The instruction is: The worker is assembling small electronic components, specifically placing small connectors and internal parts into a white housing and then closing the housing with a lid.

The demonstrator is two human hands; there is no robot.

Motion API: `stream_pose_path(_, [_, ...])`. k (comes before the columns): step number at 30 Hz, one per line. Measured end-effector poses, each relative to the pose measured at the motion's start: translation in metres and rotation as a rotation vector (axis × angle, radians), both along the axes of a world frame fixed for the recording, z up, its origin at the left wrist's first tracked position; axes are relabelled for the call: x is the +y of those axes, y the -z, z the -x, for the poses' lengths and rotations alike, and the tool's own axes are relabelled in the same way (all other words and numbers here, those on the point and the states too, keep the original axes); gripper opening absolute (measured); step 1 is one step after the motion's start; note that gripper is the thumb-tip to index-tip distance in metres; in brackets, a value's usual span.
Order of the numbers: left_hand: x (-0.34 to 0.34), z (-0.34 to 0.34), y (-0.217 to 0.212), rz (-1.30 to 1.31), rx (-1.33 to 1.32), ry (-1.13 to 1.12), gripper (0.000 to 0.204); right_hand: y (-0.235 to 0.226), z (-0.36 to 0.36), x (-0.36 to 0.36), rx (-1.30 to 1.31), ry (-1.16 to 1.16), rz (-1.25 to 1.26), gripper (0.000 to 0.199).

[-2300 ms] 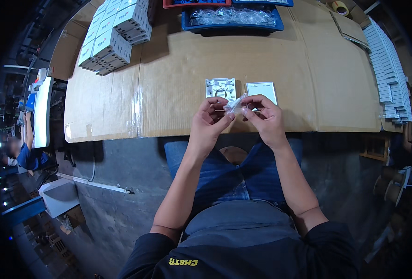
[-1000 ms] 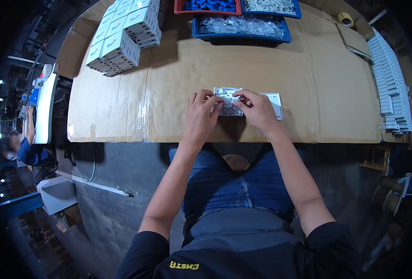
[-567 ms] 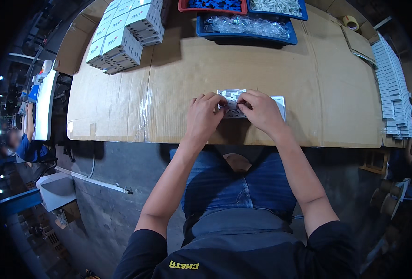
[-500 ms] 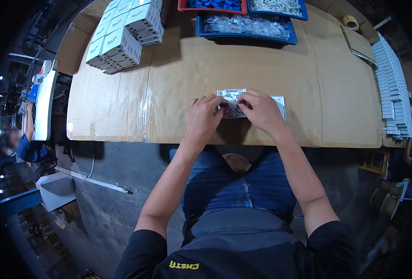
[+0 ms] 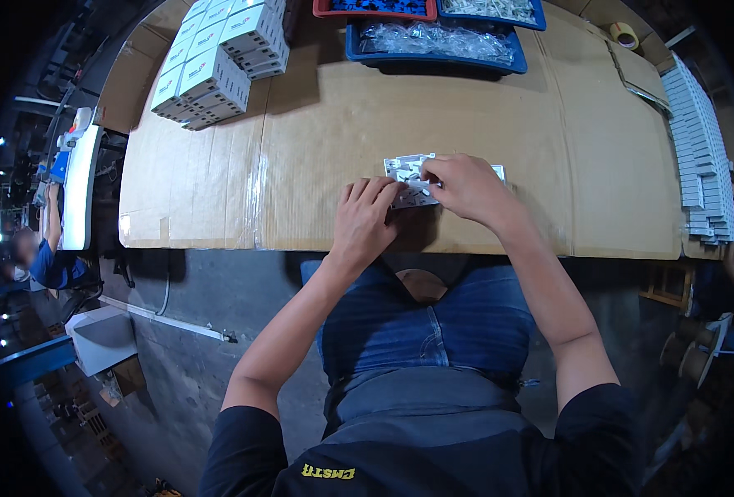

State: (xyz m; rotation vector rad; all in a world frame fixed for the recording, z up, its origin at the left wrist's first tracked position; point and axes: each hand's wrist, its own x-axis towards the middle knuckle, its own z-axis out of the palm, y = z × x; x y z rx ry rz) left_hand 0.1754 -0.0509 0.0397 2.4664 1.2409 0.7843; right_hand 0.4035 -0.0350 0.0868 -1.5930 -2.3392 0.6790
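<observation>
A small white plastic part [image 5: 406, 174] lies on the cardboard-covered table [image 5: 317, 149] near its front edge. My left hand [image 5: 367, 217] rests flat beside it, fingertips touching its left side. My right hand [image 5: 465, 187] lies over its right half, fingers pinching something small on top that I cannot make out. A second white flat piece [image 5: 497, 172] peeks out behind my right hand.
Stacked white boxes [image 5: 216, 62] stand at the back left. Blue bins [image 5: 433, 41] with clear bags and small parts, and a red bin [image 5: 375, 8], sit at the back. A row of white pieces [image 5: 698, 157] lines the right edge. A tape roll [image 5: 624, 35]. Another person [image 5: 40, 257] is far left.
Both hands came down from above my lap onto the table and now press on the white part. The view has shifted slightly.
</observation>
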Motion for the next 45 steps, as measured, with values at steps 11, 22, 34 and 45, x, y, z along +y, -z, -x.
stream_pose_path(11, [0.001, 0.001, -0.004, 0.035, 0.033, 0.084, 0.061, 0.004, -0.003, -0.012, 0.159, 0.119, -0.004, 0.012])
stream_pose_path(22, [-0.002, 0.000, -0.002, 0.032, -0.015, 0.089, 0.052, 0.009, 0.000, -0.029, 0.280, 0.171, -0.053, 0.018])
stream_pose_path(34, [-0.002, -0.001, 0.000, 0.017, -0.095, 0.069, 0.035, -0.005, 0.007, 0.016, -0.268, -0.229, -0.211, 0.013])
stream_pose_path(45, [-0.001, -0.001, -0.002, 0.051, -0.093, 0.069, 0.032, -0.008, 0.000, 0.013, -0.308, -0.355, -0.181, 0.014])
